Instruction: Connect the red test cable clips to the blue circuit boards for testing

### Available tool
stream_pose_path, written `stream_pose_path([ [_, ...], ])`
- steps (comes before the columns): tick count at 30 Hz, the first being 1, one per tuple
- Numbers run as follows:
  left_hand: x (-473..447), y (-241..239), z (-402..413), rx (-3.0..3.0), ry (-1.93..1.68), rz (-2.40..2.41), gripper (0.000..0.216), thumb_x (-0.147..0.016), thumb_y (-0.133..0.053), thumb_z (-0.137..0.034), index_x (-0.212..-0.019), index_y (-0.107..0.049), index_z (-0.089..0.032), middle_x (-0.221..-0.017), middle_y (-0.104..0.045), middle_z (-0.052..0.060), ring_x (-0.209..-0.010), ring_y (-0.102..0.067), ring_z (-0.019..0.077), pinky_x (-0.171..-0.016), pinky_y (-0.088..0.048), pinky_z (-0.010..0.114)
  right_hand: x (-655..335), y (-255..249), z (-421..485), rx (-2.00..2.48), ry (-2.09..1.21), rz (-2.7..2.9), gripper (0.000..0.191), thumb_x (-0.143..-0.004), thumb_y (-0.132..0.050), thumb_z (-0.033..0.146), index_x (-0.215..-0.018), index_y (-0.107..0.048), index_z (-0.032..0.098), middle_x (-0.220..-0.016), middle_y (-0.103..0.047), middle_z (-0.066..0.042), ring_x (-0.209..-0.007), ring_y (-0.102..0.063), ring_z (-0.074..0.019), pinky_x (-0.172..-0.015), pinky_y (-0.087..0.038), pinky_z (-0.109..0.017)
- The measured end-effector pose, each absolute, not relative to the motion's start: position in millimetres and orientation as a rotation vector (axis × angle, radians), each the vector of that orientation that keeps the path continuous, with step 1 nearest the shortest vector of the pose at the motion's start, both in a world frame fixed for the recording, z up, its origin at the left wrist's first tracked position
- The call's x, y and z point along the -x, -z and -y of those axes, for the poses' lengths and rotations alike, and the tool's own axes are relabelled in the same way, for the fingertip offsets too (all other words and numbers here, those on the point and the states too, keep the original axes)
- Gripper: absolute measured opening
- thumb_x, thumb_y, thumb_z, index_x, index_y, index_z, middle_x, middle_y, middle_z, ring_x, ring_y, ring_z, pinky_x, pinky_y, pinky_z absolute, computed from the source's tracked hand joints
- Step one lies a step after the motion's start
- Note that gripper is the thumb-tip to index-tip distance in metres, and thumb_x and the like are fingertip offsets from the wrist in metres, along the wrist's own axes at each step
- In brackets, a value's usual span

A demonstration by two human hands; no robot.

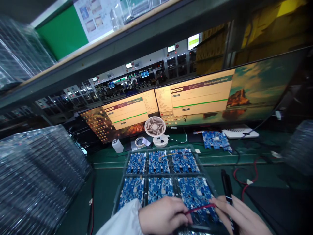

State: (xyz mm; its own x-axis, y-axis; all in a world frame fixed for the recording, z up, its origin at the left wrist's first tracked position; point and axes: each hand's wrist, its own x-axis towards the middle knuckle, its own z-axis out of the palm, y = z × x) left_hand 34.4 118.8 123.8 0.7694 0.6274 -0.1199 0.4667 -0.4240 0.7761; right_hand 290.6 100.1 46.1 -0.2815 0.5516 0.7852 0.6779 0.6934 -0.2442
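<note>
A thin red wire (199, 209) runs almost level between the two hands, its long axis from about 9 o'clock to 3 o'clock, rising a little toward the right. The left hand (163, 217), coming out of a white sleeve (122, 220), has its grip closed in a pinch on the wire's left end. The right hand (241, 218) meets the right end with its fingertips (217, 204); whether that grip is really closed on the wire I cannot tell.

The wire lies just above the blue printed circuit board (195, 195) in the near right pocket of the clear plastic tray (121, 189), which sits on the green tabletop (105, 182). Both hands are at the wire, the left at its 9 o'clock end, the right at its 3 o'clock end.

A black pen-like tool (226, 184) lies just beside the tray at 3 o'clock, passing under the right hand. At the tray's 12 o'clock stand a small white desk fan (156, 129) and two wide monitors (195, 98).
</note>
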Motion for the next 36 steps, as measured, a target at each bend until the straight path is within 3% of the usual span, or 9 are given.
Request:
stream_pose_path([
  [4,-16.2,-116.1,-155.0,-2.39,-0.343,-0.985,0.028,-0.093,-0.046,-0.02,-0.102,-0.071,-0.022,-0.112,-0.065,0.009,-0.107,-0.058,0.0199,-0.097,-0.045,0.032,-298.9,-24.9,-111.0,1.077,0.223,2.006,0.039,-0.108,-0.034,0.038,-0.104,-0.069,0.021,-0.095,-0.061,-0.007,-0.087,-0.061,-0.0225,-0.068,-0.053,-0.03],
  [8,1.1,-105.9,-224.4,-2.452,-0.572,-1.245,0.029,-0.086,-0.048,-0.01,-0.094,-0.073,-0.022,-0.094,-0.07,0.007,-0.094,-0.058,0.021,-0.095,-0.044,0.038,-320.6,-10.1,-133.8,1.215,0.14,2.0,0.04,-0.106,-0.032,0.04,-0.101,-0.065,0.019,-0.086,-0.06,-0.005,-0.077,-0.058,-0.0215,-0.069,-0.048,-0.034],
  [12,-6.2,-86.2,-282.9,-2.319,-0.766,-1.336,0.023,-0.084,-0.05,-0.007,-0.089,-0.071,-0.016,-0.095,-0.07,0.008,-0.092,-0.061,0.0185,-0.091,-0.047,0.031,-326.8,-3.0,-143.6,1.257,0.217,1.947,0.031,-0.101,-0.033,0.037,-0.107,-0.058,0.02,-0.113,-0.06,-0.006,-0.098,-0.058,-0.0256,-0.076,-0.047,-0.039],
  [16,-20.4,-56.9,-318.8,-2.166,-0.898,-1.383,0.015,-0.083,-0.054,-0.01,-0.086,-0.068,-0.015,-0.085,-0.07,0.004,-0.084,-0.062,0.0155,-0.085,-0.049,0.027,-305.6,4.8,-133.4,1.228,0.089,2.001,0.021,-0.1,-0.035,0.03,-0.11,-0.051,0.02,-0.125,-0.054,-0.004,-0.107,-0.056,-0.0213,-0.081,-0.053,-0.035],
  [21,-25.2,-30.5,-334.6,-2.058,-0.941,-1.388,0.011,-0.081,-0.057,-0.011,-0.086,-0.067,-0.015,-0.077,-0.069,0.0,-0.072,-0.061,0.013,-0.075,-0.05,0.026,-286.7,22.5,-120.4,1.257,-0.003,2.126,0.031,-0.096,-0.035,0.025,-0.121,-0.052,0.019,-0.135,-0.046,-0.007,-0.112,-0.053,-0.0234,-0.081,-0.057,-0.036],
  [28,-21.9,-22.5,-336.4,-2.048,-0.979,-1.349,0.01,-0.08,-0.062,-0.01,-0.085,-0.068,-0.015,-0.084,-0.072,0.002,-0.081,-0.064,0.0141,-0.084,-0.05,0.03,-291.5,37.9,-121.1,1.341,-0.078,2.18,0.037,-0.094,-0.034,0.023,-0.12,-0.06,0.02,-0.137,-0.043,-0.006,-0.114,-0.05,-0.0261,-0.086,-0.056,-0.04],
  [36,-20.8,-11.8,-342.6,-2.098,-1.039,-1.359,0.012,-0.076,-0.069,-0.009,-0.086,-0.069,-0.014,-0.087,-0.071,0.003,-0.085,-0.065,0.0156,-0.086,-0.051,0.034,-293.9,50.9,-120.1,1.541,-0.366,2.286,0.046,-0.09,-0.033,0.025,-0.128,-0.058,0.02,-0.146,-0.031,-0.001,-0.127,-0.034,-0.0285,-0.102,-0.044,-0.047],
])
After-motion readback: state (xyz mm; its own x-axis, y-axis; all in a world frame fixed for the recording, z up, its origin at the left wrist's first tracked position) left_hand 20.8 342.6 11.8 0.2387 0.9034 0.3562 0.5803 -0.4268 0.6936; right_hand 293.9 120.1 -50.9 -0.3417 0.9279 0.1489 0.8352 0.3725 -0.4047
